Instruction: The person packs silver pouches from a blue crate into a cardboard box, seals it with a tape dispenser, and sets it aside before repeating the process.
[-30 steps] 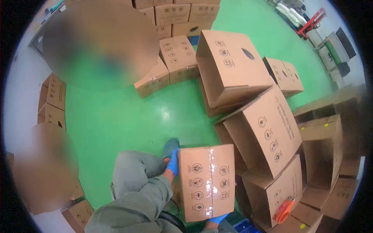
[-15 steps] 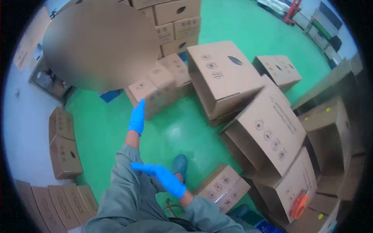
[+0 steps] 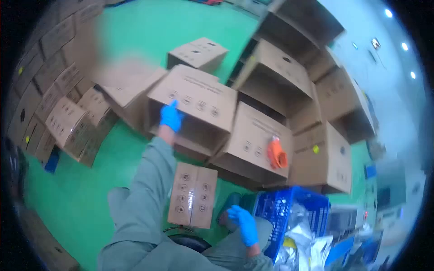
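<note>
My left hand, in a blue glove, overlaps the upper front edge of an open cardboard box lying on its side. One finger points up over the printed face; the hand looks open, though contact with the cardboard is hard to judge. My right hand, also blue-gloved, hovers above my leg with fingers apart and slightly bent, holding nothing. Beside it stands a blue plastic crate with silvery bags inside. A taped carton sits on the floor between my arms.
An orange tape dispenser rests on another open carton. More open cartons are stacked at the right. Closed cartons stand at the left, and one pair lies farther back on the green floor.
My view has swung right, bringing the blue crate into sight. My left hand now overlaps the open box. My right hand has moved away from my left arm, toward the crate.
</note>
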The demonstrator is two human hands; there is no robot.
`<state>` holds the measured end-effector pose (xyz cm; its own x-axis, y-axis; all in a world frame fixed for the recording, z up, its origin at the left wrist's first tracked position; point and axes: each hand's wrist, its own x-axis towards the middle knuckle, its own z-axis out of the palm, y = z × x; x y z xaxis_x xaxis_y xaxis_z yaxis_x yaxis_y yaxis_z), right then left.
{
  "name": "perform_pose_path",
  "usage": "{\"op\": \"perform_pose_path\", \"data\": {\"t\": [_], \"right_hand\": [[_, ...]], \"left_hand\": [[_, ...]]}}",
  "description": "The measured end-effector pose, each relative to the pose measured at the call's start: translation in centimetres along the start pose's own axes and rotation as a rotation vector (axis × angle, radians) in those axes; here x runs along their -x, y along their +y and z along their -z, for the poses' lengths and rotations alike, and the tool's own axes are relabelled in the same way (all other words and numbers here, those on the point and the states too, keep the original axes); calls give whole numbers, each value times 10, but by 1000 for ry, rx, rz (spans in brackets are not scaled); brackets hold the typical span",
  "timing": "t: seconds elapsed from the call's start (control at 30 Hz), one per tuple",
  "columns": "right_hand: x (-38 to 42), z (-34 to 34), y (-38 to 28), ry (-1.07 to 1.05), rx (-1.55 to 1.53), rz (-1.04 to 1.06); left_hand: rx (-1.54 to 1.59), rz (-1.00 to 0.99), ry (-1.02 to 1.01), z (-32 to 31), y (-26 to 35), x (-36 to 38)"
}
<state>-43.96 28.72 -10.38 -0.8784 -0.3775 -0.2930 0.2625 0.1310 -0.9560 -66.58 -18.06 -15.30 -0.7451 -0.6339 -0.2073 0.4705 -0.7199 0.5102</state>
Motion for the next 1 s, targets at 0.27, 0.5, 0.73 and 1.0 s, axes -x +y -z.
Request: {"op": "perform_pose_path", "data": {"t": [0.27,0.5,0.73,1.0], "right_hand": [[253,185,-32,1452,574,434],[382,348,32,1833,513,-30],[372,376,96,1647,71,67],[397,413,27,1571,422,67]], "left_hand": [[-1092,-726,-328,-58,228,236],[-1982,-682,-351,-82,241,362],[-2267,-298,-1469,-80,90,446],[-1991,-58,-1792,35,-82,475]]}}
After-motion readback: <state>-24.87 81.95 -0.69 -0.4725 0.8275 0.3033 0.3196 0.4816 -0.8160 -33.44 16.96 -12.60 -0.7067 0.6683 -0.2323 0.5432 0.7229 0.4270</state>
